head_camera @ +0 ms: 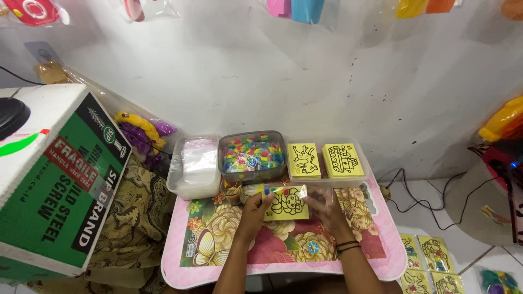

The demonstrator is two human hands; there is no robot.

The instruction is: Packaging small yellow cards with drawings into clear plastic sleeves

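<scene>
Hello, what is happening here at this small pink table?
A person holds a yellow picture card with both hands, the left hand on its left edge and the right hand on its right edge, above a small pink flowered table. Behind it stand a tub of coloured pieces, a tub of clear bags and a tray of more yellow cards.

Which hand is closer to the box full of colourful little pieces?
Left. The left hand sits just below the box of colourful pieces, gripping the yellow card's left edge. The right hand holds the card's other edge, farther right, under the tray of yellow cards.
</scene>
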